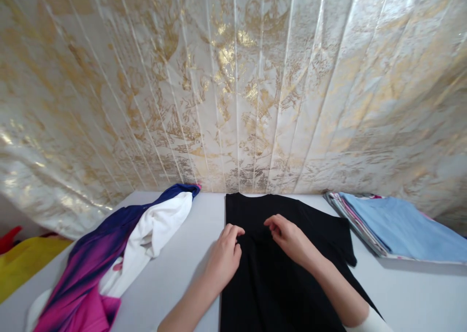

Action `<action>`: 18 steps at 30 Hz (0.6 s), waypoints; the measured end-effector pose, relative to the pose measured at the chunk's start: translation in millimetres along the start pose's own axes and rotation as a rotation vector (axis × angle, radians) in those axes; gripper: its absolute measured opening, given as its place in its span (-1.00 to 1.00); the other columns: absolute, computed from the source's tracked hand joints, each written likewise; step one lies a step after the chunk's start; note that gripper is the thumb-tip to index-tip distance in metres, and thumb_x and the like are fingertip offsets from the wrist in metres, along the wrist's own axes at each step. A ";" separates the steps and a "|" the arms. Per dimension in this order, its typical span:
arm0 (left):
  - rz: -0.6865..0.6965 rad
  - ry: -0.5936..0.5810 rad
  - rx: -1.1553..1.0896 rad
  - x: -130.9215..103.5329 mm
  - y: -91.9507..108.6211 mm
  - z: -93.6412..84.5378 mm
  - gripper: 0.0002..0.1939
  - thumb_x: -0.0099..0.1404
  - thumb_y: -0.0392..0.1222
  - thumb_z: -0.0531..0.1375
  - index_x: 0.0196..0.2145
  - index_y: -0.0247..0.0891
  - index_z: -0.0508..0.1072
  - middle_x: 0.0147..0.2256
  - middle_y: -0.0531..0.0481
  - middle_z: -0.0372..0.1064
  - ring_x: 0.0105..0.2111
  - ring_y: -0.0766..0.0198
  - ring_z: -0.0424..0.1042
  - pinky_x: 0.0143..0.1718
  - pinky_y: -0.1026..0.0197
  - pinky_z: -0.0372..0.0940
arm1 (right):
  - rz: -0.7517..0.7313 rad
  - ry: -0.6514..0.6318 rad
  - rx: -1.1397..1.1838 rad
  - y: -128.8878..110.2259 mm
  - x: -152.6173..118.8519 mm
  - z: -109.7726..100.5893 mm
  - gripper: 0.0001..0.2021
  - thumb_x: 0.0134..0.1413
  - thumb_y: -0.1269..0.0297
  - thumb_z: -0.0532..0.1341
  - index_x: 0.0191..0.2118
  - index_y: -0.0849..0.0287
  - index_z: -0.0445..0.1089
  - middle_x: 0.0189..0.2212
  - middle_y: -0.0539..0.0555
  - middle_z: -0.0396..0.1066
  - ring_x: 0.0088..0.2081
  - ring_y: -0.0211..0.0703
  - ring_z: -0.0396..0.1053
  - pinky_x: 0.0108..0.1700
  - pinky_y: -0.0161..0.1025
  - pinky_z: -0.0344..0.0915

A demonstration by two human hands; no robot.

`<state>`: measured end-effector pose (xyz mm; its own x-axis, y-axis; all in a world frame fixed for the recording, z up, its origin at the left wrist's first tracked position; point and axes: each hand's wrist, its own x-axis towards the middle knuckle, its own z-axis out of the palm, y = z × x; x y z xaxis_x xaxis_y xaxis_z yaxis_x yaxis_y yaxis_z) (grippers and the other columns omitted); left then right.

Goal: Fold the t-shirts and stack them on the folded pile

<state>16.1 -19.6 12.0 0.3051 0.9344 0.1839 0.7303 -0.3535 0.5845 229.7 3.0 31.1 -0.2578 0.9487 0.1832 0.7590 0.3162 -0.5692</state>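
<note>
A black short-sleeved T-shirt (277, 278) lies on the white table in front of me, collar toward the back. Its right sleeve spreads outward, while its left side forms a straight edge with no sleeve showing. My left hand (226, 256) is over that straight edge, fingers loosely bent and the thumb apart from them. Above the upper middle of the shirt is my right hand (290, 237), its fingers curled and pointing left, with a gap to the thumb. Small creases run through the black cloth between both hands. No cloth shows gripped in either hand.
Folded clothes, a light blue one on top (397, 227), are stacked on the right. Loose purple-blue and pink clothing (109, 242) lies left, with a white garment (156, 225). Yellow cloth (31, 261) shows at far left. A shiny gold-patterned curtain (233, 88) hangs behind the table (178, 268).
</note>
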 end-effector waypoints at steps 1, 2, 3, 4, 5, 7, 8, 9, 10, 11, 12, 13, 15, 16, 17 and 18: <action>0.004 -0.014 0.033 -9.3 -3.2 -1.7 -0.64 0.18 -0.50 0.01 -0.13 -0.16 0.30 -0.11 0.00 0.27 -0.11 0.23 0.30 -0.04 0.18 0.22 | -0.015 -0.047 0.017 -8.8 -15.3 1.0 -0.74 0.08 0.48 0.00 -0.20 0.10 0.36 -0.33 0.02 0.38 -0.30 -0.19 0.37 -0.26 -0.31 0.22; 0.014 -0.030 0.078 -19.2 -6.2 -2.9 -0.66 0.20 -0.47 0.03 -0.11 -0.16 0.31 -0.10 -0.02 0.27 -0.07 0.19 0.28 -0.02 0.14 0.20 | -0.015 -0.098 0.031 -17.2 -31.2 2.9 -0.75 0.11 0.44 -0.01 -0.19 0.09 0.36 -0.37 0.01 0.39 -0.34 -0.19 0.38 -0.30 -0.31 0.21; 0.025 -0.046 0.129 -29.4 -8.8 -3.9 -0.67 0.21 -0.43 0.05 -0.10 -0.16 0.31 -0.08 -0.03 0.27 -0.04 0.16 0.27 -0.01 0.10 0.19 | -0.002 -0.147 0.037 -25.3 -47.3 5.6 -0.76 0.13 0.41 -0.01 -0.18 0.08 0.35 -0.40 0.00 0.39 -0.37 -0.18 0.38 -0.34 -0.31 0.20; 0.033 -0.058 0.177 -39.6 -10.9 -5.1 -0.68 0.23 -0.40 0.07 -0.08 -0.15 0.32 -0.05 -0.05 0.26 -0.02 0.13 0.25 -0.01 0.07 0.19 | 0.018 -0.195 0.035 -33.0 -63.0 9.0 -0.77 0.13 0.39 0.00 -0.17 0.07 0.34 -0.43 -0.01 0.40 -0.39 -0.18 0.38 -0.37 -0.32 0.18; 0.037 -0.063 0.214 -49.8 -12.3 -6.9 -0.68 0.23 -0.37 0.09 -0.06 -0.16 0.32 -0.02 -0.06 0.24 -0.01 0.11 0.24 -0.01 0.05 0.19 | 0.040 -0.243 0.029 -40.1 -78.1 12.8 -0.77 0.13 0.37 0.01 -0.15 0.06 0.33 -0.45 -0.03 0.40 -0.42 -0.18 0.39 -0.39 -0.32 0.16; 0.033 -0.052 0.240 -70.1 -12.2 -12.7 -0.66 0.23 -0.33 0.10 -0.02 -0.16 0.30 0.02 -0.09 0.21 0.00 0.09 0.23 -0.02 0.03 0.20 | 0.095 -0.325 0.027 -52.5 -104.6 21.1 -0.75 0.11 0.32 0.06 -0.08 0.04 0.31 -0.47 -0.06 0.42 -0.44 -0.19 0.40 -0.40 -0.33 0.15; 0.033 -0.041 0.235 -80.5 -10.6 -16.1 -0.66 0.24 -0.33 0.10 -0.01 -0.16 0.30 0.03 -0.10 0.20 0.00 0.08 0.23 -0.02 0.02 0.20 | 0.123 -0.354 0.034 -57.6 -115.7 25.2 -0.71 0.09 0.30 0.08 -0.04 0.04 0.29 -0.48 -0.07 0.43 -0.45 -0.19 0.40 -0.40 -0.33 0.15; 0.038 -0.029 0.220 -91.4 -8.2 -19.2 -0.67 0.25 -0.32 0.09 -0.02 -0.16 0.29 0.02 -0.10 0.20 -0.01 0.09 0.24 -0.03 0.03 0.21 | 0.148 -0.373 0.045 -61.9 -125.0 29.0 -0.66 0.07 0.28 0.10 0.00 0.03 0.27 -0.47 -0.07 0.44 -0.44 -0.19 0.41 -0.39 -0.33 0.16; 0.050 -0.020 0.197 -102.8 -5.4 -21.3 -0.69 0.25 -0.32 0.09 -0.04 -0.15 0.29 0.00 -0.09 0.21 -0.02 0.10 0.25 -0.04 0.04 0.22 | 0.170 -0.385 0.058 -65.4 -132.5 32.3 -0.60 0.05 0.28 0.12 0.05 0.04 0.24 -0.46 -0.07 0.45 -0.43 -0.19 0.42 -0.38 -0.33 0.17; 0.078 -0.022 0.168 -114.8 -2.7 -21.4 -0.73 0.25 -0.32 0.10 -0.08 -0.15 0.29 -0.03 -0.08 0.23 -0.05 0.11 0.26 -0.06 0.07 0.23 | 0.189 -0.388 0.070 -68.0 -138.4 35.0 -0.55 0.02 0.30 0.12 0.09 0.04 0.21 -0.45 -0.07 0.45 -0.42 -0.18 0.43 -0.38 -0.33 0.17; 0.127 -0.039 0.142 -127.1 -0.8 -19.2 -0.78 0.24 -0.30 0.13 -0.13 -0.15 0.30 -0.07 -0.06 0.25 -0.08 0.13 0.28 -0.09 0.11 0.24 | 0.205 -0.390 0.079 -69.9 -142.8 37.2 -0.50 0.00 0.32 0.12 0.12 0.04 0.18 -0.45 -0.07 0.46 -0.41 -0.18 0.43 -0.38 -0.34 0.18; 0.194 -0.058 0.128 -139.4 0.1 -14.2 -0.81 0.22 -0.27 0.17 -0.19 -0.15 0.30 -0.12 -0.03 0.27 -0.13 0.15 0.30 -0.14 0.16 0.25 | 0.216 -0.394 0.087 -71.0 -145.9 38.9 -0.47 -0.01 0.34 0.12 0.14 0.04 0.17 -0.44 -0.07 0.46 -0.41 -0.18 0.44 -0.38 -0.35 0.18; 0.356 -0.062 0.156 -161.6 -2.3 2.4 -0.84 0.19 -0.21 0.24 -0.29 -0.15 0.29 -0.24 0.03 0.31 -0.27 0.20 0.32 -0.28 0.23 0.24 | 0.227 -0.411 0.092 -71.6 -149.7 40.9 -0.45 -0.03 0.35 0.12 0.16 0.03 0.17 -0.47 -0.08 0.46 -0.42 -0.18 0.45 -0.41 -0.35 0.18; 0.420 0.003 0.203 -170.6 -4.9 12.2 -0.86 0.21 -0.20 0.23 -0.35 -0.15 0.28 -0.31 0.05 0.32 -0.35 0.23 0.31 -0.37 0.25 0.20 | 0.231 -0.415 0.080 -71.2 -150.7 41.6 -0.46 -0.02 0.34 0.12 0.16 0.03 0.18 -0.49 -0.08 0.45 -0.43 -0.17 0.44 -0.42 -0.35 0.18; 0.457 0.098 0.247 -177.6 -7.8 21.3 -0.85 0.25 -0.19 0.21 -0.41 -0.16 0.27 -0.38 0.07 0.31 -0.42 0.25 0.29 -0.45 0.25 0.15 | 0.232 -0.407 0.059 -70.6 -151.6 42.3 -0.46 -0.01 0.32 0.12 0.16 0.04 0.18 -0.52 -0.08 0.44 -0.45 -0.16 0.44 -0.43 -0.34 0.18; 0.494 0.155 0.277 -182.6 -10.3 28.4 -0.83 0.28 -0.19 0.19 -0.43 -0.16 0.26 -0.43 0.08 0.30 -0.47 0.26 0.27 -0.49 0.25 0.12 | 0.230 -0.383 0.034 -70.0 -152.3 43.0 -0.46 0.00 0.30 0.12 0.17 0.04 0.18 -0.52 -0.07 0.43 -0.46 -0.15 0.43 -0.42 -0.33 0.19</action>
<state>-29.8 -187.9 -50.0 0.5723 0.6441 0.5076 0.6633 -0.7275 0.1753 190.1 -163.9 8.6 -0.2924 0.9209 -0.2577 0.8039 0.0908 -0.5878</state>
